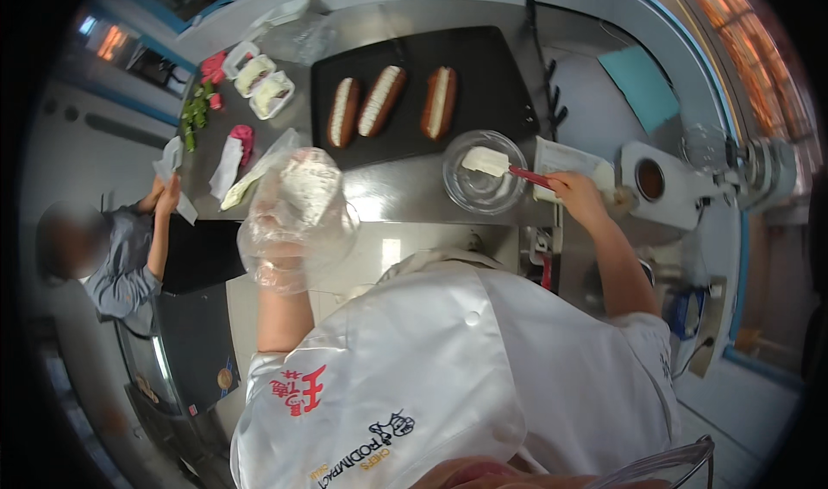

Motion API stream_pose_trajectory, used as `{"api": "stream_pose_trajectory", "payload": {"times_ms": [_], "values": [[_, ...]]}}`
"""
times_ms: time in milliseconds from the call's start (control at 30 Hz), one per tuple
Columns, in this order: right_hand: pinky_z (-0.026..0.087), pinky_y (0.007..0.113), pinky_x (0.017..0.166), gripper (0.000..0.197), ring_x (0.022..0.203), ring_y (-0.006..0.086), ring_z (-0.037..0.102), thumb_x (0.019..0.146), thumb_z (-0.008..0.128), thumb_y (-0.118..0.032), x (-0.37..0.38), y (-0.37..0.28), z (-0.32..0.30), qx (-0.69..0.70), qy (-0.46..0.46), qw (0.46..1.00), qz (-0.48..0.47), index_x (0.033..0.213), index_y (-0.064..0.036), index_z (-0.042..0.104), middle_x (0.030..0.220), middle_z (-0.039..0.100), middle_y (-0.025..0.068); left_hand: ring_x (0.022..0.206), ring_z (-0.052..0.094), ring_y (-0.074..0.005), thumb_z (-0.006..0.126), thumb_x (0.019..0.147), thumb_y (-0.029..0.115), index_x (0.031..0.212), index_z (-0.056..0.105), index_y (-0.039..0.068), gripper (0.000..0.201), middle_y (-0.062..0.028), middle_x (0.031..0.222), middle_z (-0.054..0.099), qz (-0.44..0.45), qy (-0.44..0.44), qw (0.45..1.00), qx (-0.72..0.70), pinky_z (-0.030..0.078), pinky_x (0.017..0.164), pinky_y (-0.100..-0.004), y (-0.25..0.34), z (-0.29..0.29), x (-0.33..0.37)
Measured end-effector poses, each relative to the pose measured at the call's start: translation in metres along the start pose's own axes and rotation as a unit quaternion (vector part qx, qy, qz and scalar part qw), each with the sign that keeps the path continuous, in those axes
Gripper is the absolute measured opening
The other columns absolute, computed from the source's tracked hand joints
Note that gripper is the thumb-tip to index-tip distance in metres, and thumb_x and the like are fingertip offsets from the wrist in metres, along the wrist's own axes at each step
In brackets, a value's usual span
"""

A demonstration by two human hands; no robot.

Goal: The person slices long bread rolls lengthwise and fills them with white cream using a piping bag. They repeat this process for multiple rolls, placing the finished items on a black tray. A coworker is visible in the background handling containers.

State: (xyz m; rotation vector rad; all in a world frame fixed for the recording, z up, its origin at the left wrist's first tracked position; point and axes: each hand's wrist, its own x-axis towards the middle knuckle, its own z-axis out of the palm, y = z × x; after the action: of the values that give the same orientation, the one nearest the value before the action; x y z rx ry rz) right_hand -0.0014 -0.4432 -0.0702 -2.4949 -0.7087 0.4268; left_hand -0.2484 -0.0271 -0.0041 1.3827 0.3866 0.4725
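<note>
My left hand (283, 252) is wrapped in a clear plastic piping bag (341, 230); the bag is folded open over it and white cream (312, 183) shows inside. The plastic partly veils its fingers, which look closed around the bag. In my right hand (578, 196) is a spatula (530, 177) with a red handle and a white blade. The blade is over a clear glass bowl (460, 197), whose walls carry smears of cream. Beyond, three long brown buns (438, 101), each with a pale strip along the top, lie on a black baking tray (483, 62).
Containers of white filling (272, 94), green leaves (197, 114) and a pink cloth (243, 140) lie at the left of the steel table (388, 197). A white kitchen scale (642, 204) and a stand mixer (742, 185) are at right. Another person (125, 256) works at far left.
</note>
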Motion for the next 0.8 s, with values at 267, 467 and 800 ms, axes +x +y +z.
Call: {"api": "stream_pose_trajectory", "payload": {"times_ms": [267, 467, 800], "values": [[0.049, 0.035, 0.079, 0.028, 0.089, 0.0245, 0.064, 0.091, 0.060, -0.022, 0.020, 0.001, 0.035, -0.229, 0.149, 0.956, -0.111, 0.115, -0.0090, 0.068, 0.098, 0.066, 0.0100, 0.108, 0.058, -0.0230, 0.061, 0.088, 0.018, 0.130, 0.044, -0.002, 0.049, -0.0137, 0.119, 0.057, 0.044, -0.094, 0.988, -0.114, 0.049, 0.096, -0.0329, 0.039, 0.048, -0.008], [0.045, 0.029, 0.089, 0.030, 0.108, 0.0164, 0.058, 0.100, 0.053, -0.026, 0.032, -0.144, 0.034, 0.265, -0.168, 0.946, -0.087, 0.115, -0.0040, 0.067, 0.114, 0.066, 0.0062, 0.107, 0.057, -0.0222, 0.074, 0.079, 0.031, 0.129, 0.044, -0.001, 0.066, -0.0118, 0.119, 0.056, 0.065, -0.196, 0.962, -0.179, 0.049, 0.092, -0.0321, 0.077, 0.077, -0.010], [0.048, 0.027, 0.075, 0.008, 0.084, 0.0126, 0.058, 0.095, 0.055, -0.016, 0.025, -0.235, 0.037, 0.728, -0.259, 0.632, 0.063, 0.099, -0.0094, 0.058, 0.092, 0.058, 0.0003, 0.106, 0.058, -0.0178, 0.079, 0.073, 0.030, 0.124, 0.051, 0.003, 0.064, -0.0070, 0.121, 0.058, -0.104, -0.100, 0.973, -0.180, 0.045, 0.099, -0.0329, 0.063, 0.072, -0.003]]}}
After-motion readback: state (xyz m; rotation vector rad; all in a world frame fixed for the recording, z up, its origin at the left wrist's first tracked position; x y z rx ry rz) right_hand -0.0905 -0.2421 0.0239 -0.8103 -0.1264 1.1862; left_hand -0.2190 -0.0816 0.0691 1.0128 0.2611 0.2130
